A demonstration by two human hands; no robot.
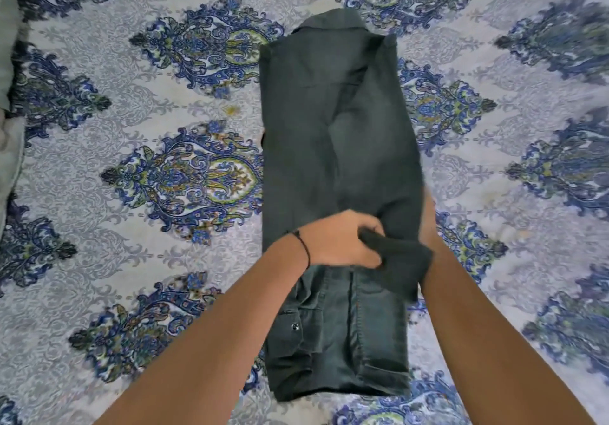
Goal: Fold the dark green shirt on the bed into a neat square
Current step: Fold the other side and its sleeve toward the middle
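Observation:
The dark green shirt point(333, 147) lies on the bed as a long narrow strip, collar at the far end and sides folded in. Its near end, with a snap button and a pocket, is doubled up toward me. My left hand point(339, 240) reaches across the strip's middle and pinches a dark fold of cloth. My right hand point(428, 223) sits at the strip's right edge, mostly hidden behind the cloth it grips. A thin black band circles my left wrist.
The bedsheet point(158, 121) is pale grey-blue with large blue and green paisley medallions and spreads on all sides of the shirt. A grey-green pillow or blanket edge point(8, 62) lies along the far left.

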